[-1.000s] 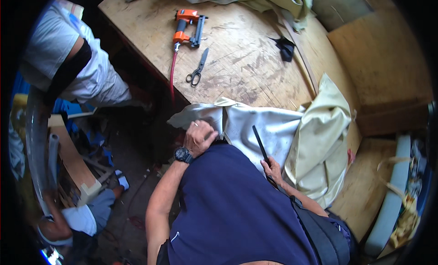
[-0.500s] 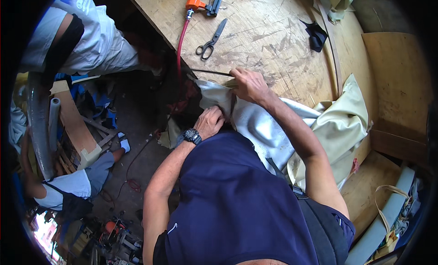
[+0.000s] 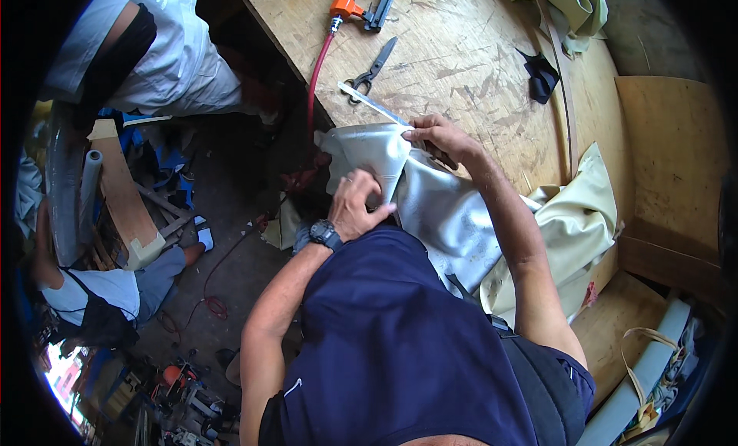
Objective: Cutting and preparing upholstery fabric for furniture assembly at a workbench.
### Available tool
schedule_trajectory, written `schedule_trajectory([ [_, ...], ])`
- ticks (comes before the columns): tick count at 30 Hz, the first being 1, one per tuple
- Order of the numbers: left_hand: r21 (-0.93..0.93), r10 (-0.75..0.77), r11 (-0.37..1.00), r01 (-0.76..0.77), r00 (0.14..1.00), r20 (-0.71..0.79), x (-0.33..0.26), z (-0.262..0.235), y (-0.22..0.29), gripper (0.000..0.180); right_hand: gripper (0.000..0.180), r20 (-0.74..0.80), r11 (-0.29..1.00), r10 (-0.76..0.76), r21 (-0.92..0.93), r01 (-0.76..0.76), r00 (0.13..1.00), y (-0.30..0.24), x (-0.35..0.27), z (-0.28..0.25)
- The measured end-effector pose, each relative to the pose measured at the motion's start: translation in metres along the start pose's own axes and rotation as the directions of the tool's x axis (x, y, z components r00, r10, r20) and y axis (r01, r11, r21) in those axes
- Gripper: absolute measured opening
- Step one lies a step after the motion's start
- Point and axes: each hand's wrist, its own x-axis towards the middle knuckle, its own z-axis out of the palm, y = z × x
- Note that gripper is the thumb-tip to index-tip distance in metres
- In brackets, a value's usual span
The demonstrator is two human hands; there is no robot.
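Head view | left hand [image 3: 357, 204] presses grey fabric [image 3: 430, 204] | right hand [image 3: 438, 135] pinches its edge

Left hand [image 3: 359, 204] flat, palm down; right hand [image 3: 438, 135] extended forward, fingers pinched.

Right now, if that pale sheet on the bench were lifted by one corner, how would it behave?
The pale sheet looks floppy: it folds and drapes over the workbench edge, so it would probably sag. Its smooth sheen suggests it may slide. The left hand and right hand pin it flat.
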Motion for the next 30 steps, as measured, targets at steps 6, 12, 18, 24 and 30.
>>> schedule_trajectory([
  [6, 0.087, 0.022, 0.996, -0.005, 0.983, -0.185, 0.070, -0.023, 0.026, 0.075, 0.033, 0.272, 0.872, -0.169, 0.490, 0.015, 0.947, -0.001, -0.004, 0.002],
  [12, -0.445, -0.235, 0.809, 0.384, 0.905, 0.354, 0.076, -0.044, -0.005, 0.030, 0.038, 0.159, 0.877, -0.177, 0.472, 0.083, 0.971, 0.009, -0.010, -0.006],
  [18, -0.676, -0.347, 0.534, 0.508, 0.861, 0.372, 0.063, -0.039, -0.036, 0.032, 0.059, 0.121, 0.999, -0.049, 0.003, 0.049, 0.992, -0.014, -0.036, -0.014],
  [24, 0.033, -0.280, 0.958, 0.284, 0.908, 0.313, 0.066, -0.039, 0.011, 0.030, 0.050, 0.061, 0.992, -0.092, 0.093, 0.086, 0.994, 0.001, -0.052, 0.021],
  [30, 0.067, -0.205, 0.978, 0.200, 0.976, 0.076, 0.062, -0.020, -0.016, 0.035, 0.042, 0.086, 0.865, -0.033, 0.501, -0.014, 0.996, 0.003, -0.053, 0.025],
])
